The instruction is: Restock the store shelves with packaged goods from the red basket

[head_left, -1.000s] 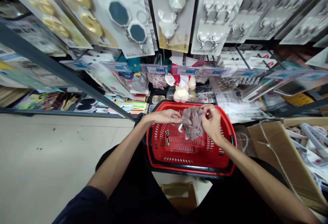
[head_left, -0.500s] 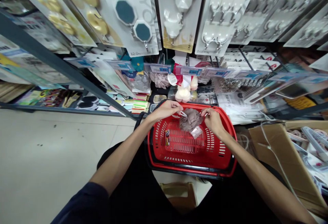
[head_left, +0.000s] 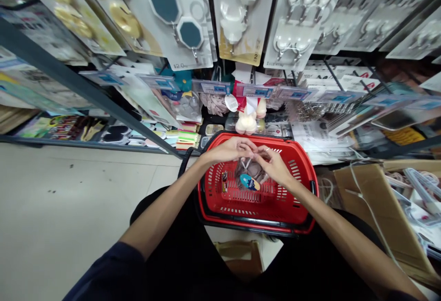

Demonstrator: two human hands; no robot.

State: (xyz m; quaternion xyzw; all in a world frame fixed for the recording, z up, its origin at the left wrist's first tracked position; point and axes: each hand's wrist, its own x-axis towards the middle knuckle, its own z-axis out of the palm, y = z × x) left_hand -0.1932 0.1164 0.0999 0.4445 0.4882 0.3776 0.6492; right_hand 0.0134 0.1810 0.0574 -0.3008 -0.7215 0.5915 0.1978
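Note:
A grey-brown mesh bath puff (head_left: pixel 254 168) hangs just inside the red shopping basket (head_left: pixel 308 165). Its blue and yellow label (head_left: pixel 250 182) faces up, and a white cord (head_left: pixel 245 163) shows at its top. My left hand (head_left: pixel 237 148) is closed in a pinch at the cord, over the basket's far side. Against its fingertips, my right hand (head_left: pixel 274 165) is closed too, thumb and fingers at the top of the puff. The fingers partly hide what exactly each one pinches.
Packaged wall hooks (head_left: pixel 190 34) hang above a strip of price tags (head_left: pixel 257 91). Cream-coloured puffs (head_left: pixel 246 122) sit on the low shelf behind the basket. An open cardboard box (head_left: pixel 372 195) of goods stands at right; pale floor tiles (head_left: pixel 76 218) lie at left.
My hands have come together above the puff; before, they were apart at its two sides. The puff has turned, so the blue and yellow label now shows instead of a whitish one.

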